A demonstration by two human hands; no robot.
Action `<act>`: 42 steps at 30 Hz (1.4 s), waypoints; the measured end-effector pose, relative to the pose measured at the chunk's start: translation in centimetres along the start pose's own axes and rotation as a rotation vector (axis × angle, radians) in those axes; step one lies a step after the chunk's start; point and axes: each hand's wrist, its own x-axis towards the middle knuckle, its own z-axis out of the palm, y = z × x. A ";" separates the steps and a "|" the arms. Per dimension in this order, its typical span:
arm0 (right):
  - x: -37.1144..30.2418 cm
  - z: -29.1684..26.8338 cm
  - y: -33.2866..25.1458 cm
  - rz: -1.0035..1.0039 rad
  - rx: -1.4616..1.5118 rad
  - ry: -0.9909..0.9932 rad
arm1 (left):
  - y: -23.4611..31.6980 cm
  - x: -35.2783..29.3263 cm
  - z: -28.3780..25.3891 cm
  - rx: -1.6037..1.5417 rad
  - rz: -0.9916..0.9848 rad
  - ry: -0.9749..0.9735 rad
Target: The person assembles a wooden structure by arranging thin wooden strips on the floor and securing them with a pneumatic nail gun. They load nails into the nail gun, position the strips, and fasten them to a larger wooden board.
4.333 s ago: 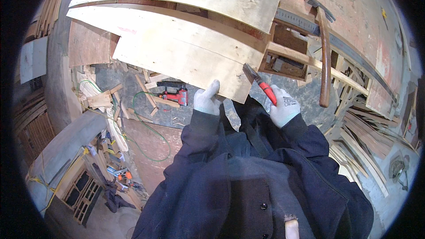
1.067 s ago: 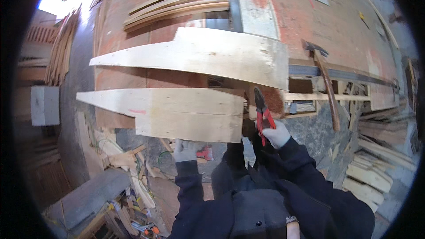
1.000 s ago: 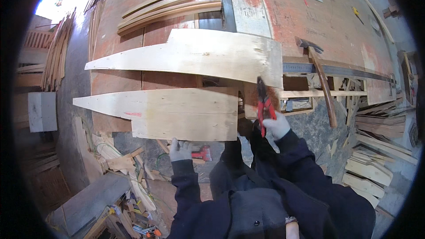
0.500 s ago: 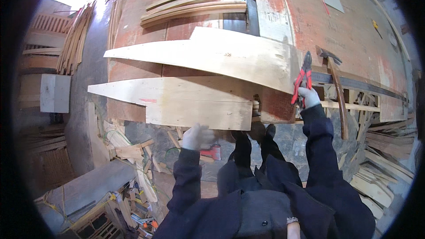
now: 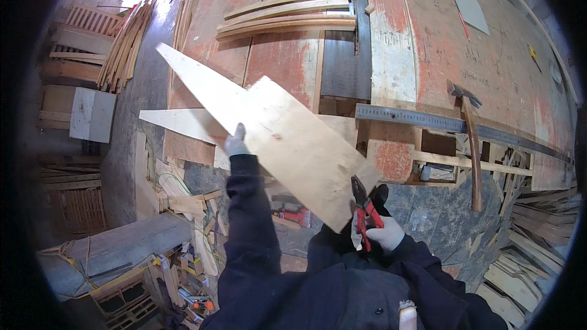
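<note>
A pale, pointed plywood piece with a step in its far edge is held tilted above the bench. My left hand, in a pale glove, grips its left edge. Red-handled pliers are in my gloved right hand, close to my body. Their dark jaws overlap the piece's near right end; whether they bite on it I cannot tell. Beneath lies a second pointed plywood piece, mostly covered by the first.
A hammer lies across a long steel ruler on the right. Several wooden strips rest on the far part of the red-stained bench. Scrap wood litters the floor at left, near a red object.
The upper plywood piece has been lifted and turned, its right end swinging toward me. My left hand has moved up onto its edge. My right hand has come nearer my body with the pliers.
</note>
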 end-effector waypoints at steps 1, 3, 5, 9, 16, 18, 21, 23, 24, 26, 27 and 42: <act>-0.5 -0.7 -0.6 -0.059 -0.017 -0.025 | 1.6 -0.5 -0.7 -0.013 0.067 -0.055; -1.0 -2.1 -2.3 0.016 0.034 0.020 | 6.2 -1.9 -2.0 -0.027 0.127 -0.125; -0.9 -3.3 -4.5 -0.005 -0.043 0.060 | 11.5 -3.9 -3.3 -0.012 0.155 -0.203; -1.3 -5.2 -8.4 -0.027 0.196 -0.019 | 18.8 -8.7 -7.1 0.063 0.209 -0.193; -0.6 -5.1 -11.4 0.048 0.273 -0.232 | 18.5 -17.1 -23.1 0.709 0.143 -0.181; -0.2 -4.6 -12.0 0.113 0.169 -0.242 | 13.7 -22.3 -26.3 0.675 0.073 -0.025; 0.9 -3.5 -12.3 0.145 0.071 -0.257 | 8.7 -29.3 -28.9 0.718 -0.207 -0.122; 2.0 -3.1 -12.5 0.171 -0.049 -0.251 | 6.0 -33.8 -29.6 0.747 -0.504 -0.056; 3.0 -2.8 -12.4 0.154 -0.144 -0.198 | 4.8 -36.0 -29.8 0.778 -0.482 -0.084; 5.3 -2.0 -12.0 0.095 -0.265 -0.125 | 3.8 -38.8 -30.6 0.693 -0.721 -0.017; 6.5 -2.0 -12.1 0.087 -0.331 -0.116 | 3.7 -39.9 -31.1 0.635 -0.717 -0.045; 26.7 7.1 -20.2 -0.682 -1.806 0.418 | 6.3 -41.1 -35.5 0.767 -0.832 -0.014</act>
